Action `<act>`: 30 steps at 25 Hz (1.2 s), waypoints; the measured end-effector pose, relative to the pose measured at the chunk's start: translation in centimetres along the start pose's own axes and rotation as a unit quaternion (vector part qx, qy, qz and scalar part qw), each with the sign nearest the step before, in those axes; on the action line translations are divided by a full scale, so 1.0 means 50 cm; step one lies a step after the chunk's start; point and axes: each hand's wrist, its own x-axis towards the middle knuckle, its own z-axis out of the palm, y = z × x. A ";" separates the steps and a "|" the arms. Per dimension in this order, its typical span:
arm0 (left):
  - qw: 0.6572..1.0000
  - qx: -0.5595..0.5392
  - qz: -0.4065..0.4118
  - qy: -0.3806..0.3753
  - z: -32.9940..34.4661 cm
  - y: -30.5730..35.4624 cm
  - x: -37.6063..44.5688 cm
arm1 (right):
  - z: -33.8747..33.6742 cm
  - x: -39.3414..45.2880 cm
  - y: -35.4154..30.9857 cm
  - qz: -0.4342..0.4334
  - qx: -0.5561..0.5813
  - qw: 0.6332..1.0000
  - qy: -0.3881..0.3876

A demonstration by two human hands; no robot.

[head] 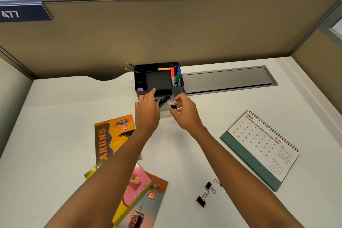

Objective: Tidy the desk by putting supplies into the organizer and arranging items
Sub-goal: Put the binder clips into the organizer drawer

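Item: desk (74,109) tidy, clip stage.

Loc: black organizer (159,79) sits far-centre on the desk, its low front drawer (163,99) pulled toward you w/ several black binder clips inside; exact no. can't be read.

Your left hand (147,109): fingers reach to the organizer's front edge by the drawer; whether that grip is closed on anything can't be told.

Your right hand (182,111): grip pinched closed on one binder clip (173,106), held just right of the drawer's open end.

Risks (est.):
- Clip released short or wide lands on the desk beside the drawer, not in it; cause: release point is at the drawer's edge, not over it.
- Drawer may slide or the organizer shift if your left hand pushes while loading.
- Wire handles could snag clips already inside and drag one out.

Count:
- Loose binder clips (208,192) near-right on desk: 3, 1 partly hidden by your arm.
- Markers (176,77) upright in organizer's right slot: approx. 4.
- Pencils (132,67) leaning out far-left: 2.
- Notebooks (112,135) near-left, fanned & overlapping: approx. 3.
- Desk calendar (261,148) lying flat, right: 1.
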 end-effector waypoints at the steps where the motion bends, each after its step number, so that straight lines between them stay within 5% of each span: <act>1: 1.000 0.002 0.003 0.005 0.003 -0.006 -0.007 | 0.009 0.016 -0.007 0.002 -0.007 1.000 0.004; 10: 1.000 -0.004 0.005 0.024 0.035 -0.035 -0.108 | 0.011 0.019 0.014 -0.011 -0.033 0.999 0.033; 21: 0.985 -0.118 0.097 -0.087 0.069 0.024 -0.233 | -0.135 -0.158 0.179 0.088 -0.028 0.995 0.020; 30: 0.865 -0.109 0.166 -0.460 0.089 0.068 -0.389 | -0.152 -0.336 0.315 0.181 -0.120 0.974 -0.062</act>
